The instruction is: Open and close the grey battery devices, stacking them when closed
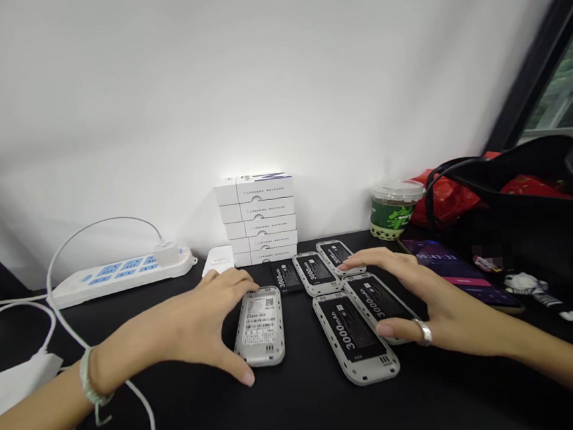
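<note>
The left hand (200,326) is open and curves around one gray device (257,326), but I cannot tell if it really grips. The right hand (425,313) lies open over two devices (352,336), and two more sit behind, so there are five. Farther are one black battery (286,275) and five boxes (256,217). Everything lies close, so a careless push could knock the battery. The cable (68,324) beside the left wrist (97,372) could also catch.
</note>
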A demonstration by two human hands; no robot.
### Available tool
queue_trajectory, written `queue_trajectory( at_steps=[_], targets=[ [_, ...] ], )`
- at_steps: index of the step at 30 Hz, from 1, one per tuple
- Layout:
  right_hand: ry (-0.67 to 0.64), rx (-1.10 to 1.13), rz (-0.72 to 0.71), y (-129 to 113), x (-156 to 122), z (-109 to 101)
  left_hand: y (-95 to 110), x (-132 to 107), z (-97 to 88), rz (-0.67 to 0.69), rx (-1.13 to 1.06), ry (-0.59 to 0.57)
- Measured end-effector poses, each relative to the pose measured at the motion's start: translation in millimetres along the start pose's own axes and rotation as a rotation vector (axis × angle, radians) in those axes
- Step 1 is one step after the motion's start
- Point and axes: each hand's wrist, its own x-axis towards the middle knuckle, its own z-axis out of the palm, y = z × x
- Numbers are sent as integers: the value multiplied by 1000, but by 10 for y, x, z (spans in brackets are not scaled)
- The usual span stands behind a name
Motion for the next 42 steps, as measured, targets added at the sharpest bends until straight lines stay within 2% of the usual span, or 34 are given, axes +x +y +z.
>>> queue_trajectory(
  at_steps=[2,6,11,13,17,20,24,26,28,33,37,42],
  targets=[
    [-30,-17,-8,-50,52,8,129,-56,26,20,-23,-27],
    [-128,-56,-40,-129,302,67,289,-101,127,33,-94,-2],
    [-311,-140,-30,-167,809,186,266,-96,174,-133,-188,-79],
    [-365,-173,-26,-174,995,224,251,-87,157,-155,-216,-82],
    [-420,-176,-59,-176,1255,290,296,-78,120,-82,-217,-42],
    [-410,-153,-111,-182,1344,329,351,-91,123,-30,-221,-26],
    [-275,-123,-151,-249,1289,318,372,-109,163,-25,-240,-43],
    [-192,-102,-146,-315,1176,283,344,-99,187,-43,-274,-60],
    [-163,-57,-141,-396,1018,249,295,-75,213,-24,-338,-44],
    [-266,-1,-15,-584,651,286,195,4,297,-8,-559,-2],
    [-320,6,8,-612,594,369,227,28,349,-58,-590,33],
    [-433,-21,-17,-622,547,331,285,3,354,-125,-602,52]
  ],
)
